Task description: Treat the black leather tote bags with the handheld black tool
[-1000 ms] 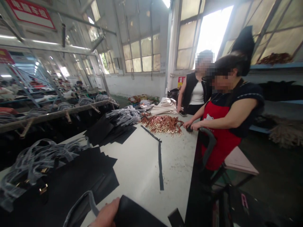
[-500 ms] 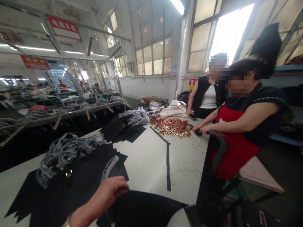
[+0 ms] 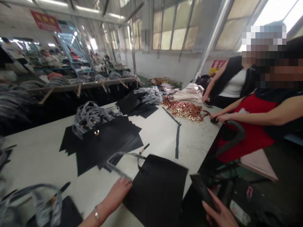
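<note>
Near the front of the table a black bag panel (image 3: 163, 189) lies flat, with a plastic-wrapped handle (image 3: 115, 157) looping out to its left. My left hand (image 3: 120, 190), a metal bracelet at its wrist, is closed at the panel's left edge, beside the handle's end. A short strap with a gold-coloured fitting (image 3: 143, 149) sticks out by the panel's upper left corner. Beyond the table's right edge, my right hand (image 3: 220, 209) is closed around a dark flat object (image 3: 202, 189), whose kind I cannot make out.
Stacked black panels (image 3: 109, 138) with plastic-wrapped handles (image 3: 92, 116) lie to the left. Brown straps with gold-coloured hooks (image 3: 187, 110) are heaped farther back. A black tape strip (image 3: 177, 142) marks the tabletop. Two people stand at the right, one in a red apron (image 3: 255, 126).
The black panel now lies flat and shows more fully, its handle to the left. My right hand has come into view with the dark object. The view has tilted down and turned left.
</note>
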Tool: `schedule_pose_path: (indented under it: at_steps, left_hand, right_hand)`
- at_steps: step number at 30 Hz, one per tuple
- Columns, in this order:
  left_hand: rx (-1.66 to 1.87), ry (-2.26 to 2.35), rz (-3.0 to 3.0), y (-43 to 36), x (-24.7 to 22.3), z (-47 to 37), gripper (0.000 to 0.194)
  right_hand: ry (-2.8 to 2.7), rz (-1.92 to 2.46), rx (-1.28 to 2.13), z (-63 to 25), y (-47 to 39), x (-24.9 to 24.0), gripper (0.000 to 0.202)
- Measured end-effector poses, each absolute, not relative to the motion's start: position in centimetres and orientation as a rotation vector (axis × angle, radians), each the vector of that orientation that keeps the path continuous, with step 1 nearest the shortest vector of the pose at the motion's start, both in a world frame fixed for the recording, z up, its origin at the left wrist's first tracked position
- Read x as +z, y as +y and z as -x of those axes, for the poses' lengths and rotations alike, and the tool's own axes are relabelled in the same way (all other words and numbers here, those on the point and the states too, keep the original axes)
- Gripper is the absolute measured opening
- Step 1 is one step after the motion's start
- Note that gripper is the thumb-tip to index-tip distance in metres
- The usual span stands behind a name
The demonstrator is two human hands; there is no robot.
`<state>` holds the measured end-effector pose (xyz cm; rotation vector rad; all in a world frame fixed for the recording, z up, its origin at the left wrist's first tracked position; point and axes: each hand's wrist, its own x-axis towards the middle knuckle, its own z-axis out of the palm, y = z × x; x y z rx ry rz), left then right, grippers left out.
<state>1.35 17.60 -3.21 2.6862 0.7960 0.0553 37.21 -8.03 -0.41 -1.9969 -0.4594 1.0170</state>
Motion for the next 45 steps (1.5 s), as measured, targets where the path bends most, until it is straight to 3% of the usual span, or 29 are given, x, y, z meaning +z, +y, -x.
schedule_pose_path:
  at_steps: [3, 9, 21, 24, 29, 38, 45]
  left_hand:
    - [0.105, 0.921, -2.581, 13.2, -5.6, -2.0, 0.045]
    - [0.406, 0.895, -2.446, 6.0, -9.0, -6.8, 0.040]
    - [0.405, 0.811, -2.588, 6.0, -12.7, -6.7, 0.038]
    - [0.433, 0.827, -2.573, 5.9, -13.0, -6.8, 0.037]
    - [0.446, 0.852, -2.556, 5.9, -13.1, -6.9, 0.038]
    - [0.483, 0.842, -2.538, 6.0, -12.8, -6.7, 0.038]
    - [0.455, 0.831, -2.498, 6.0, -12.9, -6.8, 0.041]
  right_hand:
    - [-0.525, 1.951, 1.142, -35.0, -6.9, -0.3, 0.093]
    - [-0.755, 1.897, 1.387, -30.1, -0.9, -1.6, 0.085]
    - [-0.842, 1.968, 1.452, -28.5, 11.4, -3.2, 0.053]
    - [-0.894, 2.009, 1.367, -27.7, 13.2, -3.2, 0.054]
    - [-1.017, 2.074, 1.147, -26.8, 13.3, -2.3, 0.065]
    - [-1.140, 2.033, 1.535, -24.9, 8.7, -1.7, 0.065]
    - [-1.140, 1.994, 1.542, -22.6, 11.4, -2.6, 0.066]
